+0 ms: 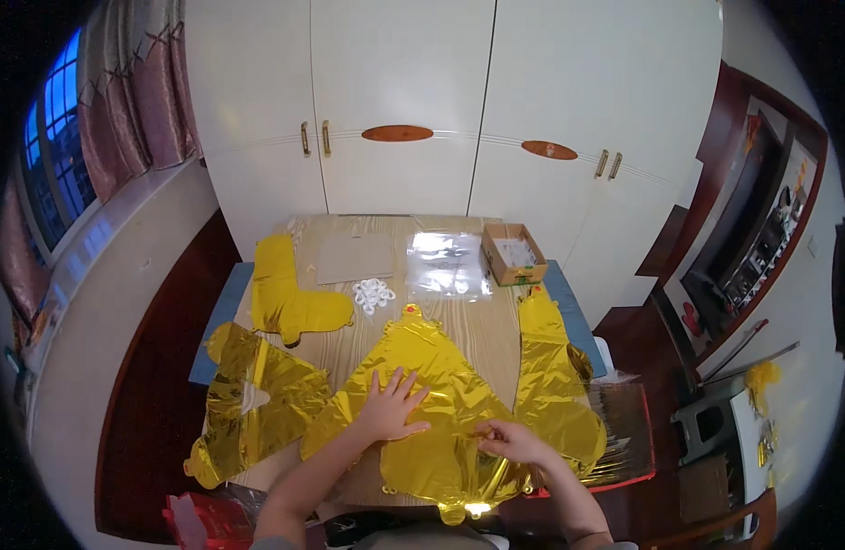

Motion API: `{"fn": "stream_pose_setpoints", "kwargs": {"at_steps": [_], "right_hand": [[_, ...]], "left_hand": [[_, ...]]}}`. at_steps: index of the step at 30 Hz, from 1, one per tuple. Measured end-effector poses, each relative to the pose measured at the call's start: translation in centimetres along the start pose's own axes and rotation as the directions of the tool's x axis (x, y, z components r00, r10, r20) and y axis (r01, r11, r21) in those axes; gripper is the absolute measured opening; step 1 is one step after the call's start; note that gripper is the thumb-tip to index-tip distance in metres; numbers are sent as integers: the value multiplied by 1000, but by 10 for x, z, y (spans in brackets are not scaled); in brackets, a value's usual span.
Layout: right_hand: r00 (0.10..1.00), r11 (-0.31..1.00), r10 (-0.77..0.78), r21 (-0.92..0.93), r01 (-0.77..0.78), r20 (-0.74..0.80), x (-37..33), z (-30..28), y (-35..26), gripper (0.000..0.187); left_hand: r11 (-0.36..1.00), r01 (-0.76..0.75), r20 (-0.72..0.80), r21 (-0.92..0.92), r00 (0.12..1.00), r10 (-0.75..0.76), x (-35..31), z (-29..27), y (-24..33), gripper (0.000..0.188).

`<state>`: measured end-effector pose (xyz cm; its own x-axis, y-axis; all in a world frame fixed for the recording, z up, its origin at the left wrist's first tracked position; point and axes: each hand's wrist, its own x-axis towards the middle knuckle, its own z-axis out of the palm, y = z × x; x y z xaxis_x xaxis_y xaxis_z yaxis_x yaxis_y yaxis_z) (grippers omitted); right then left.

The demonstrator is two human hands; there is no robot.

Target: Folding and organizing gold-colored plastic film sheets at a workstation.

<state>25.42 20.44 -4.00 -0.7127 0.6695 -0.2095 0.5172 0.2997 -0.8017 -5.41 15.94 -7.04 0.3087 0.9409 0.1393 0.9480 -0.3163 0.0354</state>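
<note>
A flat, uninflated gold foil balloon [432, 367] lies across the middle of the table in front of me, its lower end reaching the near edge. My left hand [391, 409] rests on it, palm down, with the fingers spread. On its right part, my right hand [510, 442] is closed, thumb and fingertips pinching the foil. Another flat gold foil balloon [285, 390] lies to the left, with a small white patch near its middle. Beyond it is a boot-shaped gold foil piece [278, 291]. A further gold foil balloon [543, 376] lies along the right side.
Farther back on the wooden table [349, 231] are a grey-brown cardboard sheet [354, 259], a pile of white rings [373, 294], clear plastic bags [445, 266] and an open cardboard box [516, 257]. White cabinets [400, 82] stand behind. A red bag [207, 522] sits at the lower left.
</note>
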Motion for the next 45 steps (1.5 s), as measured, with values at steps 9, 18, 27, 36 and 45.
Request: {"fn": "stream_pose_setpoints", "kwargs": {"at_steps": [9, 18, 27, 36, 45], "right_hand": [[999, 967, 5, -255, -14, -38, -15, -4, 20, 35], [993, 921, 108, -373, -115, -41, -22, -5, -2, 31], [982, 748, -190, -644, 159, 21, 14, -23, -28, 40], [918, 770, -216, -636, -50, -334, 125, -20, 11, 47], [989, 960, 125, -259, -102, 74, 131, -44, -12, 56]], "left_hand": [[986, -60, 12, -159, 998, 62, 5, 9, -9, 79], [993, -84, 39, -84, 995, 87, 3, -3, -4, 76], [993, -101, -44, -66, 994, 98, -1, 4, -7, 75], [990, -119, -40, -72, 992, 116, 2, -4, -3, 75], [993, -105, -19, -60, 994, 104, -1, -2, -6, 75]]}}
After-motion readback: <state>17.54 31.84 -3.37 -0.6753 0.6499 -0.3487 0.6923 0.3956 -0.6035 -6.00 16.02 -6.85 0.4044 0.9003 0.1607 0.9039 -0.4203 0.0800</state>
